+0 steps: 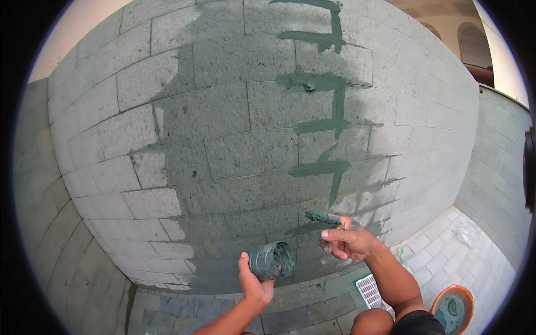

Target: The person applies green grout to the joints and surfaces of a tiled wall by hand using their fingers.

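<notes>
My left hand (256, 287) is wrapped round a small round tub (269, 261), tilted with its mouth to the right. Dark green paste coats the tub's inside and streaks its outer wall. My right hand (350, 240) is just right of the tub, close to the tiled wall (234, 151). Its index finger points left, thickly covered with dark green paste (322, 218), while the thumb stands apart and the other fingers are partly curled. Above it, green paste strips (319, 168) cover the joints between tiles. A fresh smear lies on the joint behind the fingertip.
An orange-rimmed bowl (470, 306) with greenish contents stands on the floor at lower right. A white slotted grate (371, 291) lies near my right knee. Crumpled clear plastic (465, 233) rests farther right. Tiled walls close in on both sides. Much of the middle wall looks damp.
</notes>
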Available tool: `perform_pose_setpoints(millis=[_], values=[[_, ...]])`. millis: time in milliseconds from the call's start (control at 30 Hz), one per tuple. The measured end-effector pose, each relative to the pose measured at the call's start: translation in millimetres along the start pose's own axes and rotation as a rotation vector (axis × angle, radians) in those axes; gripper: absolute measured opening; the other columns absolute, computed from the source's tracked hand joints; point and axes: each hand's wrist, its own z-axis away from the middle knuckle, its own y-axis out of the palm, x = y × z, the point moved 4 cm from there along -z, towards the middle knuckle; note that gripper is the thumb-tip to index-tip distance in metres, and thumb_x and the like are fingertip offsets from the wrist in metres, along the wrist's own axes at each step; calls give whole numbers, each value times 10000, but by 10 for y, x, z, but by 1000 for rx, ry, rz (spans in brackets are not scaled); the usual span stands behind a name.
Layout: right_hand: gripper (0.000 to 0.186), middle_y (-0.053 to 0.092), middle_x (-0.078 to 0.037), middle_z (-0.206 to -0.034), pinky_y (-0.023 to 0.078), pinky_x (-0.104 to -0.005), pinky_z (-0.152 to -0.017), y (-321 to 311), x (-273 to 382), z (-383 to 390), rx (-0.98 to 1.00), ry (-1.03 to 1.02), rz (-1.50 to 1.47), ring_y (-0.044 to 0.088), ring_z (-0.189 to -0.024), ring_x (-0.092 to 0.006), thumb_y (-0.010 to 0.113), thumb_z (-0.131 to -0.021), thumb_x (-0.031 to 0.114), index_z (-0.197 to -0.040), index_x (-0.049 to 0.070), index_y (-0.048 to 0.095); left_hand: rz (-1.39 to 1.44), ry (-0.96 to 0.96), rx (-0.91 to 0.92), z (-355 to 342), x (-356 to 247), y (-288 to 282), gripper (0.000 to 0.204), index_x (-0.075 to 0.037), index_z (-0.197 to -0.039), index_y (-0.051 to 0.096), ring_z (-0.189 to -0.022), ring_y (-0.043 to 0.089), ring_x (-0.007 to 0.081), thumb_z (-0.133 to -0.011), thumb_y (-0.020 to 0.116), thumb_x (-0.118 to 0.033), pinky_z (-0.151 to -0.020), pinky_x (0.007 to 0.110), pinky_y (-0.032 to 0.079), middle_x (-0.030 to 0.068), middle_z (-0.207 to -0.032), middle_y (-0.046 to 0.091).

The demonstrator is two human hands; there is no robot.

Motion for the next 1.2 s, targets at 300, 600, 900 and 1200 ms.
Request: perform_pose_setpoints(millis=[300,600,900,1200], values=[[796,590,-118,-890,448,-234,-459,168,753,-610,-350,-608,802,501,-515,-74,680,-865,299,-1467,-36,281,29,-45,149,102,-5,111,632,-47,-1227,541,-1101,556,253,-908,445,-585,-958,416,445,91,-1211,580],[736,564,-75,-772,482,-329,-614,-559,-585,-575,-1023,-524,800,556,-599,-181,644,-834,198,-1464,-6,321,-130,83,43,320,-223,123,584,-37,-1142,574,-1041,591,253,-906,483,-564,-902,428,487,99,-1103,625],[870,662,-162,-754,516,-454,-608,-221,-779,-873,-988,-116,1257,677,-705,-371,642,-808,142,-1511,40,139,-187,52,-71,336,-227,42,588,-31,-1158,577,-1041,596,266,-929,438,-555,-901,427,494,118,-1139,619],[820,664,-201,-737,517,-480,-656,89,-902,-1094,-679,-87,1158,656,-685,-425,604,-837,151,-1507,51,141,-189,44,-91,191,-158,-1,599,-18,-1155,584,-1054,600,268,-940,416,-551,-912,428,498,119,-1139,627]])
